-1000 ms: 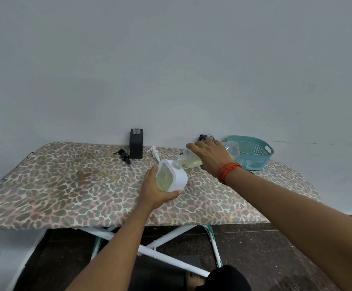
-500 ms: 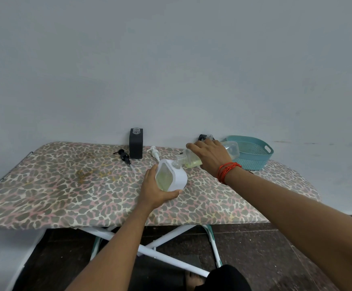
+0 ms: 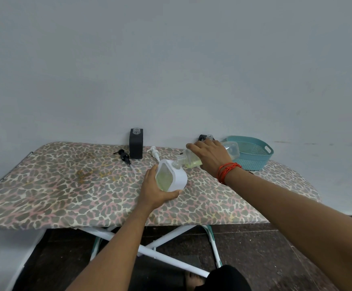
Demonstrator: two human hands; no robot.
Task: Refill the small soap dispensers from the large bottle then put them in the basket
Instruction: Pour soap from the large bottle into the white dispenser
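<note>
The left hand (image 3: 154,192) has its grip around the white dispenser (image 3: 176,177). The right hand (image 3: 210,156) grips the big bottle (image 3: 189,161), tipped, mouth at the dispenser's top.

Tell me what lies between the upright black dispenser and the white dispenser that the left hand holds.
In the head view, a loose white pump lies on the table between the black dispenser and the white dispenser.

A plain grey wall (image 3: 171,70) fills the far side. The worktop (image 3: 55,196), covered in leopard print, stands against it on crossed white legs (image 3: 171,261). The floor (image 3: 265,259) below is dark and speckled.
</note>
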